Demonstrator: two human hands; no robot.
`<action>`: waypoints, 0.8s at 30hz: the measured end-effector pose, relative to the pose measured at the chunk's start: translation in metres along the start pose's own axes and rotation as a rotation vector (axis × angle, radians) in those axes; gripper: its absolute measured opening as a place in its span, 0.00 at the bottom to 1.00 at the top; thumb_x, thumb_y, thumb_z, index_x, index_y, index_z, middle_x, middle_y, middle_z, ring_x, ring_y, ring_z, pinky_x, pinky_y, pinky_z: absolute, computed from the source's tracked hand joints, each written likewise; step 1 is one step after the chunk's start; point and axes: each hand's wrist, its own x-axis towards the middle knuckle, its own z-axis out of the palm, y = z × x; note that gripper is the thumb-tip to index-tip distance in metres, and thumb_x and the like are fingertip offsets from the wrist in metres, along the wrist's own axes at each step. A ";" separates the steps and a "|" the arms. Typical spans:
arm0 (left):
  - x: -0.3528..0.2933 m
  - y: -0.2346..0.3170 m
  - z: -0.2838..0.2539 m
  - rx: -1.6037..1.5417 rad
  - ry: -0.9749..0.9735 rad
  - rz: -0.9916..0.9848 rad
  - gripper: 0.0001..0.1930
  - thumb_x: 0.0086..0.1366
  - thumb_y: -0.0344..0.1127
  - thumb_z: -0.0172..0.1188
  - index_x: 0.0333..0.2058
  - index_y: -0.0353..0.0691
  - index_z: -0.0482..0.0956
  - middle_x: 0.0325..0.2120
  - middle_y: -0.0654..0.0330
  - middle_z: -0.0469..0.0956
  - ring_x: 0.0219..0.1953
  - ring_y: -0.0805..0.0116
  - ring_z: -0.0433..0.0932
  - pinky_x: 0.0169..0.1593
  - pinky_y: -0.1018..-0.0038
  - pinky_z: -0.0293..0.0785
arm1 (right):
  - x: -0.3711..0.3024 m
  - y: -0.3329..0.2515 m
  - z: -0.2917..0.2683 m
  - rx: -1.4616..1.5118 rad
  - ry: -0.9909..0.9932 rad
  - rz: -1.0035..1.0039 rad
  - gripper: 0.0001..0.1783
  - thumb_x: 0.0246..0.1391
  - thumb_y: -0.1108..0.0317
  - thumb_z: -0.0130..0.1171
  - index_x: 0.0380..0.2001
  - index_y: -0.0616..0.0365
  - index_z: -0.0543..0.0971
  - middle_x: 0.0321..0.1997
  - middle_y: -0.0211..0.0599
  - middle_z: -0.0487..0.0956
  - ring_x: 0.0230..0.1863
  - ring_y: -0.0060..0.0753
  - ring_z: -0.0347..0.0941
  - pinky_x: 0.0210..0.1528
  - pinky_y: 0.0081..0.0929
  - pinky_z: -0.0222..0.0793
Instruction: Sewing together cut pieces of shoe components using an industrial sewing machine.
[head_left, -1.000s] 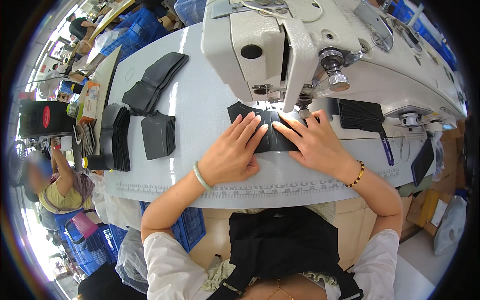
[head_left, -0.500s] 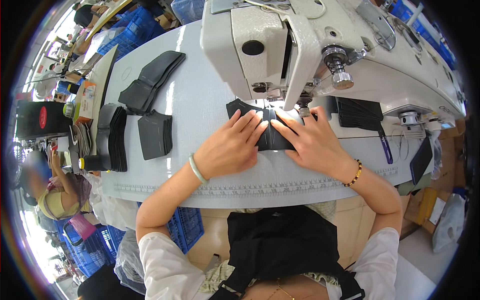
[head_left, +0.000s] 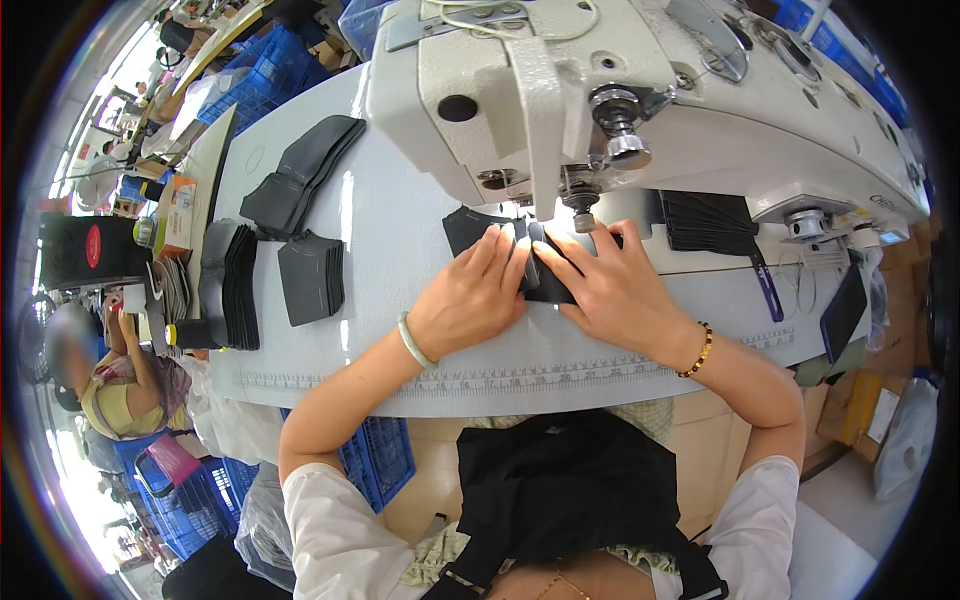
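Right now both hands lie, unclenched, on a black panel [head_left: 468, 230] that rests on the pale worktable [head_left: 400, 190] just below the head of a white sewing machine [head_left: 700, 140]. The left hand [head_left: 466, 308] has its fingers stretched out side by side, their tips pressing on the panel's middle, and a pale green bangle [head_left: 415, 342] circles that wrist. The right hand [head_left: 622, 300] is spread wider, its fingers reaching over the panel's right part and close to the needle area, with its thumb near the lower edge; a dark beaded bracelet [head_left: 703, 350] sits on its wrist. Whether the fingertips of the two hands touch each other, I cannot tell. To the left on the table stand three piles of similar black pieces: a folded stack [head_left: 300, 180], a smaller stack [head_left: 308, 280] just below it, and a thick upright stack [head_left: 232, 287] further left. On the right, fanned black pieces [head_left: 705, 222] lie under the machine's arm, with a purple tool [head_left: 768, 288] beside them and a dark flat slab [head_left: 843, 312] near the table's edge
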 end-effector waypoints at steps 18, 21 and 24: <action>-0.008 0.002 -0.001 -0.068 -0.091 -0.050 0.33 0.45 0.32 0.64 0.53 0.31 0.68 0.52 0.46 0.67 0.57 0.50 0.65 0.64 0.59 0.61 | 0.004 0.008 0.000 -0.026 0.022 -0.056 0.31 0.42 0.55 0.64 0.50 0.59 0.76 0.50 0.27 0.74 0.49 0.42 0.63 0.52 0.44 0.57; -0.008 0.002 -0.001 -0.057 -0.099 -0.039 0.33 0.45 0.31 0.64 0.53 0.30 0.67 0.51 0.45 0.67 0.58 0.50 0.65 0.63 0.60 0.62 | 0.005 0.010 0.001 0.009 0.020 -0.064 0.31 0.41 0.56 0.65 0.49 0.60 0.76 0.52 0.25 0.74 0.49 0.41 0.63 0.52 0.43 0.56; -0.007 0.002 -0.001 -0.014 -0.113 -0.018 0.33 0.44 0.31 0.64 0.52 0.28 0.67 0.51 0.45 0.67 0.57 0.50 0.65 0.63 0.60 0.62 | 0.005 0.011 0.000 0.016 0.020 -0.069 0.31 0.40 0.57 0.65 0.49 0.60 0.76 0.51 0.26 0.75 0.49 0.41 0.64 0.53 0.43 0.56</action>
